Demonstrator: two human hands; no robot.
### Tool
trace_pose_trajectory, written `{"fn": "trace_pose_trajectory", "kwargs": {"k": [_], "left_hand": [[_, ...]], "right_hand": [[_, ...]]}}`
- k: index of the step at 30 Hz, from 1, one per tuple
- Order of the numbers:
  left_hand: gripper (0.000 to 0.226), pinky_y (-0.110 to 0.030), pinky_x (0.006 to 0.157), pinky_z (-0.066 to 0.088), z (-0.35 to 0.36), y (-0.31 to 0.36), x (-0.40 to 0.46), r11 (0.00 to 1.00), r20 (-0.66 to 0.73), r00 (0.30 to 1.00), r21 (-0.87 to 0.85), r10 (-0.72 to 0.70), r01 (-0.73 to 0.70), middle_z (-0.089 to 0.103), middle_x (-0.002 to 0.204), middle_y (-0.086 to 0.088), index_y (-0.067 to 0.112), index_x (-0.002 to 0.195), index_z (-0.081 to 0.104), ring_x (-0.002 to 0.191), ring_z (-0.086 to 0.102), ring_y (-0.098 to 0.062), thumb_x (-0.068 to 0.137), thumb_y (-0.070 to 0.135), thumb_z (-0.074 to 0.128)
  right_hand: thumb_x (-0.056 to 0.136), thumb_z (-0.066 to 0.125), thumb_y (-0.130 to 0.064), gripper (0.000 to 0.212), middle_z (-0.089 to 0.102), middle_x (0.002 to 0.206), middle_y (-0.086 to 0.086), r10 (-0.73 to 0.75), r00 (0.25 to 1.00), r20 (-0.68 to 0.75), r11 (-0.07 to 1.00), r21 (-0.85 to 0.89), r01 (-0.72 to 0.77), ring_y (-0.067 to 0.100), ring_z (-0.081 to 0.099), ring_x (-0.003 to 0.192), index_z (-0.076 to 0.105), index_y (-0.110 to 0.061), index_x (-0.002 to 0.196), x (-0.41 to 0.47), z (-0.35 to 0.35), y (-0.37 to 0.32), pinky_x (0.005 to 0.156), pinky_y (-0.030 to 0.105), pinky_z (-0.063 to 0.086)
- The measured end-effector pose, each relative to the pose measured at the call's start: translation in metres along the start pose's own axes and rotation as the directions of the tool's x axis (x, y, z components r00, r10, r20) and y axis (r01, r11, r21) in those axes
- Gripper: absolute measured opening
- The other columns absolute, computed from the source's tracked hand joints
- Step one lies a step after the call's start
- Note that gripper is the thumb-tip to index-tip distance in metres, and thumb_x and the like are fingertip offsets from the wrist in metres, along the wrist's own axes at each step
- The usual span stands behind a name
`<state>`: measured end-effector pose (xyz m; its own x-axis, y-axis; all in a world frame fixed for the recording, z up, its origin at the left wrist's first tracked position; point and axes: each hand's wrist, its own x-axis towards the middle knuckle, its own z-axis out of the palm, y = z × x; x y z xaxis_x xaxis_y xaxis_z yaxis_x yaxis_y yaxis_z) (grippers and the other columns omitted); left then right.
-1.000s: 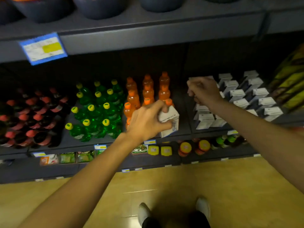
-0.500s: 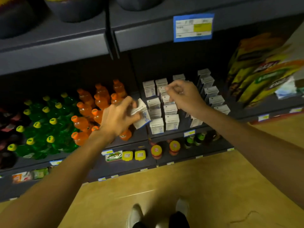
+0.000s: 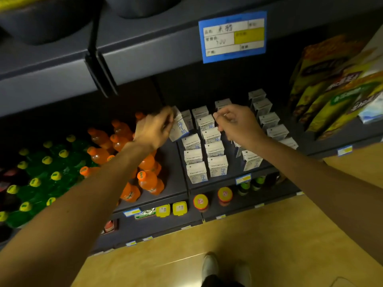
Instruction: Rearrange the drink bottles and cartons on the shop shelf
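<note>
A white milk carton is gripped, tilted, by the left hand at the back left of the carton rows on the shelf. The right hand is held over the rows, fingers curled with nothing seen in them.

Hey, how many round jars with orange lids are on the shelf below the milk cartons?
2. The left jar sits next to the yellow tubs. The right jar is beside it, left of the green-capped bottles. More may be hidden behind.
</note>
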<state>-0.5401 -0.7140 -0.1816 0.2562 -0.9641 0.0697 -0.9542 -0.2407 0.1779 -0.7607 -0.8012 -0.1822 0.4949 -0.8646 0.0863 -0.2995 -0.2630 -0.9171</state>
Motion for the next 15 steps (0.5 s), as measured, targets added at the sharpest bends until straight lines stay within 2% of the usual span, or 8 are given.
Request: {"fn": "trace_pose_trajectory", "kwargs": {"k": [3,7,11,15], "left_hand": [[0.037,-0.04,0.077,0.044,0.016,-0.013,0.028,0.999,0.039,0.999,0.02,-0.026,0.025,0.061,0.107,-0.014,0.023,0.132,0.04,0.095,0.06,-0.034,0.097,0.03,0.048],[0.032,-0.042,0.075,0.047,0.043,-0.029,0.058,0.998,0.076,0.996,0.046,-0.035,0.032,0.056,0.105,-0.012,0.029,0.123,0.037,0.091,0.057,-0.031,0.094,0.036,0.049],[0.016,-0.043,0.073,0.047,0.062,-0.032,0.074,0.999,0.013,1.0,0.031,0.018,-0.018,0.056,0.099,-0.011,0.026,0.108,0.04,0.087,0.056,-0.03,0.095,0.03,0.048],[0.01,-0.039,0.069,0.044,0.08,-0.027,0.081,0.998,0.024,0.998,0.02,0.062,-0.063,0.055,0.091,-0.006,0.025,0.102,0.041,0.081,0.055,-0.025,0.096,0.026,0.049]], "right_hand": [[0.094,0.057,-0.016,0.015,0.064,0.071,0.025,-0.031,0.999,-0.006,0.999,0.011,0.031,0.008,0.048,0.042,0.063,-0.004,0.089,0.01,0.007,0.008,0.04,0.017,0.04],[0.094,0.056,-0.016,0.011,0.063,0.065,0.011,-0.038,0.997,-0.072,0.991,0.128,0.047,0.001,0.048,0.04,0.063,-0.009,0.09,0.019,0.015,0.023,0.039,0.015,0.038],[0.093,0.056,-0.013,0.01,0.061,0.062,0.005,-0.042,0.996,-0.073,0.989,0.14,0.052,0.0,0.049,0.04,0.063,-0.007,0.089,0.02,0.022,0.049,0.039,0.014,0.037],[0.093,0.055,-0.009,0.01,0.061,0.063,0.005,-0.02,0.996,-0.092,0.989,0.147,0.033,-0.003,0.051,0.041,0.064,-0.005,0.089,0.017,0.022,0.069,0.038,0.013,0.037]]}}
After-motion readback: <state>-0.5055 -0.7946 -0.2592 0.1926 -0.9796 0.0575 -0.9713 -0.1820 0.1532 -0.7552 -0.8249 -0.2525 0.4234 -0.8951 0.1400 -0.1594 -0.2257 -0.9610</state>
